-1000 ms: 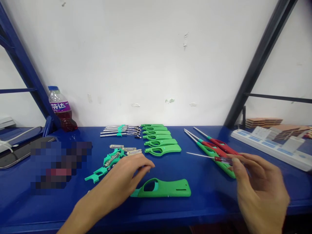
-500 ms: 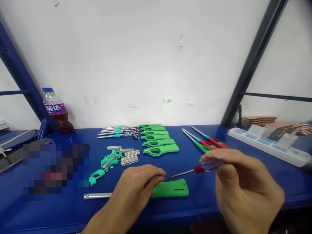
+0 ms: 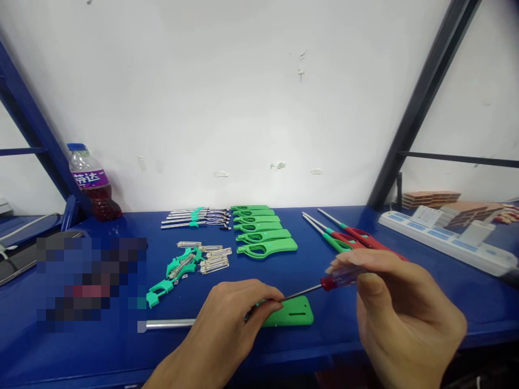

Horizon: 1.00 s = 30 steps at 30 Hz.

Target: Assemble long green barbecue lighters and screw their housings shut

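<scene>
My right hand (image 3: 405,308) is closed round the clear handle of a screwdriver (image 3: 329,283) with a red collar. Its thin shaft slopes down to the left, and the tip meets the pinched fingertips of my left hand (image 3: 235,319). Whatever small thing sits between those fingers is hidden. Under my left hand lies a green utility lighter (image 3: 298,312), its metal tube (image 3: 170,324) pointing left and its slotted handle end to the right. My palm covers the lighter's middle.
Green lighter shells (image 3: 267,247) lie in a column behind, beside metal tubes with wires (image 3: 194,221). Clear fuel tanks (image 3: 214,263) and teal parts (image 3: 162,292) lie left. Red-and-green lighters (image 3: 340,237) and a power strip (image 3: 446,240) are right; a bottle (image 3: 95,183) stands far left.
My left hand has slid a little right along the lighter. The screwdriver has come slightly left and down, so its tip now meets my left fingertips.
</scene>
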Available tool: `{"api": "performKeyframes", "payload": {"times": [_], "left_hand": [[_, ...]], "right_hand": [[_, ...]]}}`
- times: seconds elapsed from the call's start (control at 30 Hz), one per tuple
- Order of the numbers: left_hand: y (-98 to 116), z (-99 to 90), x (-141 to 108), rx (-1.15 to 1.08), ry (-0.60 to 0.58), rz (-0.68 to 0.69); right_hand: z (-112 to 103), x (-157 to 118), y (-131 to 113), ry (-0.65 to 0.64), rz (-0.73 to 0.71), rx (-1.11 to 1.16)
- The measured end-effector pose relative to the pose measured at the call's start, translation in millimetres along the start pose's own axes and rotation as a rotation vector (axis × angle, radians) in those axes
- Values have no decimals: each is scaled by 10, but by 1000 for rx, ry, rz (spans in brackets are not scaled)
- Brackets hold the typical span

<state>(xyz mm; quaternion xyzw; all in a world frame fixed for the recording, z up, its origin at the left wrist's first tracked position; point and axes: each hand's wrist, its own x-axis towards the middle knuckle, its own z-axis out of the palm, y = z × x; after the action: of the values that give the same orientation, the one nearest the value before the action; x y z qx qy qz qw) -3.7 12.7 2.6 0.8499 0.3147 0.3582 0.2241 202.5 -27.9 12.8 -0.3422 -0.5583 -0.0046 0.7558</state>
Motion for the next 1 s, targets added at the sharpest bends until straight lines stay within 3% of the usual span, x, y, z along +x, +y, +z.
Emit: {"api": "performKeyframes", "payload": {"times": [0.17, 0.33, 0.7, 1.0], "left_hand": [[59, 81, 31, -29, 13, -12], [105, 280, 158, -2, 51, 43], [95, 492, 275, 226, -110, 41], [36, 572, 221, 319, -111, 61]], "right_hand": [[-3, 18, -55, -7, -10, -54], [-70, 68, -104, 13, -41, -106], [-133, 139, 38, -257, -7, -213], [-50, 130, 69, -298, 11, -139]]}}
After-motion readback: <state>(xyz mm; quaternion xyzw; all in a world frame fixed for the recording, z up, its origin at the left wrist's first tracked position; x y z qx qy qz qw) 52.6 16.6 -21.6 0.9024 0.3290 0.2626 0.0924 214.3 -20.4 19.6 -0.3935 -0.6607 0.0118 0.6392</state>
